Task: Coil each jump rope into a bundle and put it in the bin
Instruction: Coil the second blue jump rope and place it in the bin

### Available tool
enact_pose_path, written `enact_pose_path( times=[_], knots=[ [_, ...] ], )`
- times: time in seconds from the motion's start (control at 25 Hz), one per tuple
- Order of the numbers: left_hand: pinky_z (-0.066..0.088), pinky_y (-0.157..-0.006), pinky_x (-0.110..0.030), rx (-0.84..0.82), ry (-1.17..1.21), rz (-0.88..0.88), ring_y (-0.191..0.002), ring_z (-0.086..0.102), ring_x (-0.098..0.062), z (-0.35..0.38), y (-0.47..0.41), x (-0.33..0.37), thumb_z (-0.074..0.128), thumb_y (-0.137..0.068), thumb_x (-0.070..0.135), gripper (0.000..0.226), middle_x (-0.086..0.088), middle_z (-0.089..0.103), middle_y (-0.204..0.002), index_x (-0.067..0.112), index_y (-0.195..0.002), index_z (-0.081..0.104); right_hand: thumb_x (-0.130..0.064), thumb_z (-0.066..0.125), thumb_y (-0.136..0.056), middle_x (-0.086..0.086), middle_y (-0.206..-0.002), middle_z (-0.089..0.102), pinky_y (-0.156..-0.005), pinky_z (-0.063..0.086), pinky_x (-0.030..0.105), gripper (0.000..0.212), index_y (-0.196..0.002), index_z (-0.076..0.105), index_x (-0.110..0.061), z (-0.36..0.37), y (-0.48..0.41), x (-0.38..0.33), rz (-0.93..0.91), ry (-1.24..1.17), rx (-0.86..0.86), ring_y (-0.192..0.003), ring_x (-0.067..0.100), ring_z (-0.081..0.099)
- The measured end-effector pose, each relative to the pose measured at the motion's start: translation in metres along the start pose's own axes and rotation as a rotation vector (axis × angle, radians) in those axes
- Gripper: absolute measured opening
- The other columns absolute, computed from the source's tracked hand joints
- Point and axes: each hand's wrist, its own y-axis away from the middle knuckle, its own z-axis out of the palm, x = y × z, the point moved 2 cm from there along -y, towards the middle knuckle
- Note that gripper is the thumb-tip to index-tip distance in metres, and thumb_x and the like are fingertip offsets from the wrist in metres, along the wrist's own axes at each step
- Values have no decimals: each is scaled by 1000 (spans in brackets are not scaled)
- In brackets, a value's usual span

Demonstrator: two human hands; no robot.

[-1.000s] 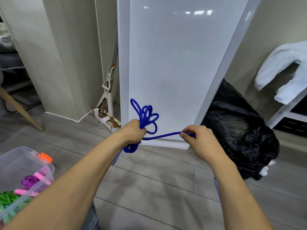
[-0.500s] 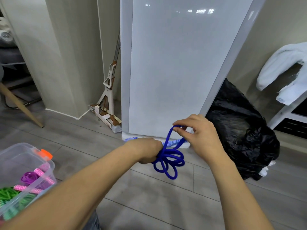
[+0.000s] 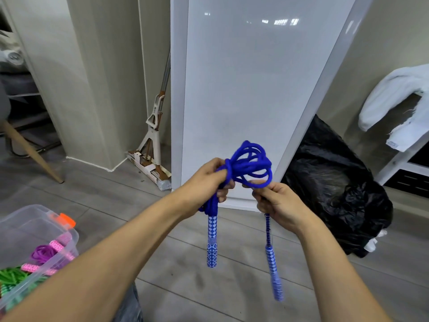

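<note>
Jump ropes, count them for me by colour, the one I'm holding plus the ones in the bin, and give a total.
Blue jump rope: 1, gripped by the left hand and right hand.
Purple jump rope: 1, pink handles, in the bin.
Green jump rope: 1 that I can make out, in the bin, partly cut off.
Total: 3

Count: 1 blue jump rope (image 3: 250, 163) with 2 patterned handles (image 3: 212, 242) (image 3: 274, 275). 2 hands: left hand (image 3: 206, 180), right hand (image 3: 276, 201). 1 clear bin (image 3: 27, 219) with 2 ropes visible in it: 1 purple-pink rope (image 3: 44, 252), 1 green rope (image 3: 11, 276); can't tell if more. 1 mop (image 3: 153, 126), 1 black bag (image 3: 336, 187), 1 white towel (image 3: 394, 96).
</note>
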Motion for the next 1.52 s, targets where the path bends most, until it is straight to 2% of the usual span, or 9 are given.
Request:
enact_pose_path(
  times=[0.24,0.52,0.64,0.8,0.96,1.08,1.2,1.36,1.52],
  knots=[
    [29,-55,-29,99,395,-109,-52,28,-15,-9,-4,-5,29,-88,25,39,-2,39,-62,8,-101,61,-23,66,-97,2,-68,46,-50,20,25,17,-99,82,-17,13,1,2,-23,163,132,-52,13,24],
    [46,-64,-30,577,-232,44,-64,55,-12,-51,-30,-16,31,-106,40,34,-5,60,-84,12,-118,44,-24,59,-102,-2,-62,44,-50,29,16,22,-105,80,-24,38,12,-7,-72,568,-43,-53,10,32],
    [48,-69,-36,456,-807,89,-81,63,-22,-57,-30,-22,31,-104,47,29,-7,65,-95,19,-110,38,-19,55,-103,-5,-64,52,-49,32,12,23,-109,77,-21,46,18,-17,-93,682,-132,-46,3,37],
    [49,-66,-30,-64,-1124,12,-79,63,-17,-38,-22,-29,42,-102,45,21,-1,67,-89,25,-106,43,-16,66,-97,-9,-61,64,-51,38,8,13,-95,78,-16,22,29,-39,-203,622,42,-49,0,52],
    [49,-59,-26,-274,-602,16,-61,55,-17,0,-2,-21,39,-105,25,19,-4,63,-78,13,-96,52,-18,70,-94,-5,-62,63,-47,38,15,12,-87,80,-18,3,23,-38,-289,375,237,-47,6,43],
    [33,-51,-30,-194,-88,-17,-51,30,-19,12,5,-13,33,-105,23,33,-5,41,-57,13,-77,46,0,66,-93,4,-68,70,-48,45,21,26,-79,79,-18,6,21,-33,-205,252,212,-57,15,54],
    [31,-51,-29,-116,286,-100,-51,25,-16,9,2,-7,39,-103,41,39,-2,35,-57,14,-77,49,-4,59,-96,6,-55,48,-42,25,23,37,-64,70,-17,16,19,-23,-55,204,123,-48,17,31],
    [33,-54,-27,65,332,-114,-51,32,-12,-11,-8,-10,57,-96,34,24,0,41,-62,10,-100,59,-38,57,-101,4,-58,47,-44,26,25,40,-91,76,-5,18,20,-13,150,228,-40,-43,15,32],
    [38,-55,-28,265,353,-125,-51,41,-13,-29,-17,-16,56,-97,27,20,-1,49,-62,9,-104,61,-25,55,-101,11,-66,52,-53,43,29,30,-102,73,-2,16,38,-22,229,226,-257,-51,20,49]
  ],
)
